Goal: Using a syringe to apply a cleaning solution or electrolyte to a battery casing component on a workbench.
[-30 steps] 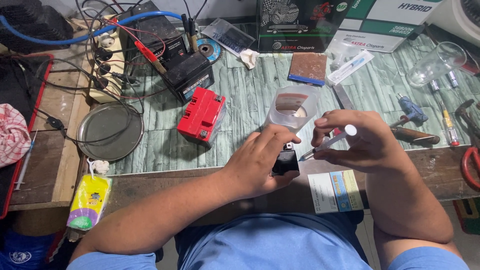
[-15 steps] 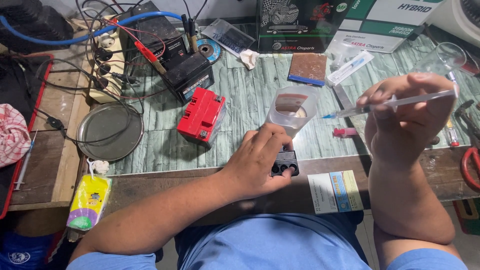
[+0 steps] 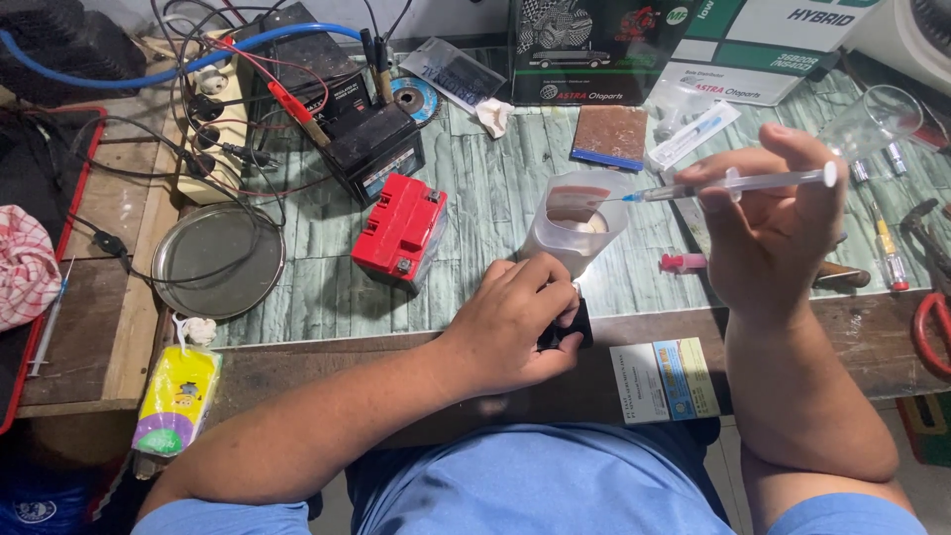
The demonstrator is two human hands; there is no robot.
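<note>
Step in hand: the right hand (image 3: 768, 233) holds a syringe (image 3: 738, 182) level in the air, needle tip pointing left over the clear plastic cup (image 3: 575, 223); this looks like drawing or dosing liquid.
Right fingers: clenched around the syringe barrel, thumb near the plunger end.
Left hand (image 3: 515, 322): pressed down on a small black part (image 3: 567, 332) at the tabletop (image 3: 475, 188) edge, fingers curled over it, just in front of the cup.
Next move: judging by the pose, it calls for steadying the needle tip and keeping the black part still.
Nearby: a red battery (image 3: 401, 228) left of the cup, a black battery (image 3: 374, 149) with clip leads behind it, a pink cap (image 3: 682, 262) between cup and right hand.
Hard to make out: the black part is mostly covered by the left hand; the liquid level in the syringe cannot be read.
</note>
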